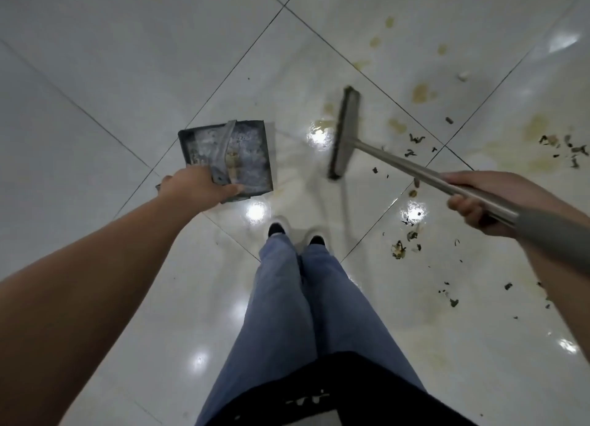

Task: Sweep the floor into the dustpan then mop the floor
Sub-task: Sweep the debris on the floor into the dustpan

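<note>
Dustpan (238, 157) in our left hand (194, 188), broom (344, 132) in our right hand (479, 202), litter unswept.

We held the dustpan by its upright handle, fingers wrapped round it, the pan just above the floor (95, 90) ahead of our shoes (279, 227); it looked light and rigid, best kept level. Our right hand was closed round the broom's metal shaft, the head lying near the pan's open side, apparently light and stiff. Dark scraps (415, 138) lay scattered to the right, well apart from the pan, among yellowish stains (421, 93). We judged the glossy, wet-looking tiles slippery; little else of the room showed.
</note>
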### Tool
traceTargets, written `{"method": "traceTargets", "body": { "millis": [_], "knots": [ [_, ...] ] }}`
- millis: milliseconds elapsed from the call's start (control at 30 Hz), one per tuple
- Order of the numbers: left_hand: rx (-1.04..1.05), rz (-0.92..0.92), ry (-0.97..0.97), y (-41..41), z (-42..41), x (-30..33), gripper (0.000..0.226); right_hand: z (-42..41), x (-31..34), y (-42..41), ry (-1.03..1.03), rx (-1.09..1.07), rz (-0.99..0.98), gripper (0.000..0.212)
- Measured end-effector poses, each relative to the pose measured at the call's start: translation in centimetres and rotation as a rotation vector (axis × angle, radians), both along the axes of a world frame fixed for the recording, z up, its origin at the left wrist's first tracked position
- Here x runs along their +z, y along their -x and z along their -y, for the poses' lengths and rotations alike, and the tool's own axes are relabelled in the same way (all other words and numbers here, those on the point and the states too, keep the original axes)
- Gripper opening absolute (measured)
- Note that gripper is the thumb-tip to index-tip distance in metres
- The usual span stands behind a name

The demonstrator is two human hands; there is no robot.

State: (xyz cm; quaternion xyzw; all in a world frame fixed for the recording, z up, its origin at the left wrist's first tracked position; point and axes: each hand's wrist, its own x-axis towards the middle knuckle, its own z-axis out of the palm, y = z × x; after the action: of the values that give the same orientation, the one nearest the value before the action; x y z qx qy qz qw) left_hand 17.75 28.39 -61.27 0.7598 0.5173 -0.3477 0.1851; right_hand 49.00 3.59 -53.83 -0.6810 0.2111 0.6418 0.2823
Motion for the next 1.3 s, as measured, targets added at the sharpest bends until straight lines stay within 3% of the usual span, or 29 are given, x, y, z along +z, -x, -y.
{"method": "traceTargets", "body": {
  "millis": [200, 333, 633, 800, 833, 900, 933, 1000, 1033, 1167, 1300],
  "knots": [
    [-0.071, -0.022, 0.017, -2.6, -3.3, -0.8, 0.060, -6.7, -3.9, 2.0, -0.183, -0.182, -0.118, 0.015],
    [-0.137, -0.062, 0.056, -4.5, -5.1, -1.8, 0.060, -7.9, -5.3, 1.5, -0.127, -0.216, -0.036, 0.016],
    [-0.245, -0.038, 0.114, -9.8, -6.4, -2.4, 0.064, 7.2, -2.8, -2.6, 0.117, -0.562, 0.062, 0.017],
    [-0.344, -0.009, 0.117, -13.3, -5.2, -2.6, 0.071, 12.4, -1.2, -3.8, 0.145, -0.665, 0.028, 0.014],
    [-0.364, -0.009, 0.118, -14.2, -4.8, -2.5, 0.073, 12.8, -0.7, -3.9, 0.114, -0.655, 0.006, 0.019],
    [-0.399, -0.003, 0.121, -16.1, -4.0, -2.3, 0.076, 13.5, -0.4, -4.1, 0.066, -0.651, -0.054, 0.057],
    [-0.416, 0.004, 0.121, -17.1, -3.5, -2.1, 0.076, 13.2, -0.3, -4.3, 0.037, -0.647, -0.073, 0.056],
    [-0.452, 0.019, 0.109, -19.2, -2.7, -1.5, 0.074, 12.6, -0.7, -4.7, -0.031, -0.655, -0.075, 0.019],
    [-0.472, 0.026, 0.104, -20.4, -2.2, -1.2, 0.072, 12.1, -1.3, -5.1, -0.059, -0.655, -0.073, 0.013],
    [-0.549, 0.002, 0.096, -24.7, -0.1, -0.2, 0.065, 8.6, -3.6, -6.5, -0.087, -0.560, 0.027, 0.017],
    [-0.605, -0.059, 0.072, -28.5, 1.5, -0.3, 0.064, 8.5, -5.5, -8.8, -0.118, -0.538, -0.070, 0.016]
  ]
}}
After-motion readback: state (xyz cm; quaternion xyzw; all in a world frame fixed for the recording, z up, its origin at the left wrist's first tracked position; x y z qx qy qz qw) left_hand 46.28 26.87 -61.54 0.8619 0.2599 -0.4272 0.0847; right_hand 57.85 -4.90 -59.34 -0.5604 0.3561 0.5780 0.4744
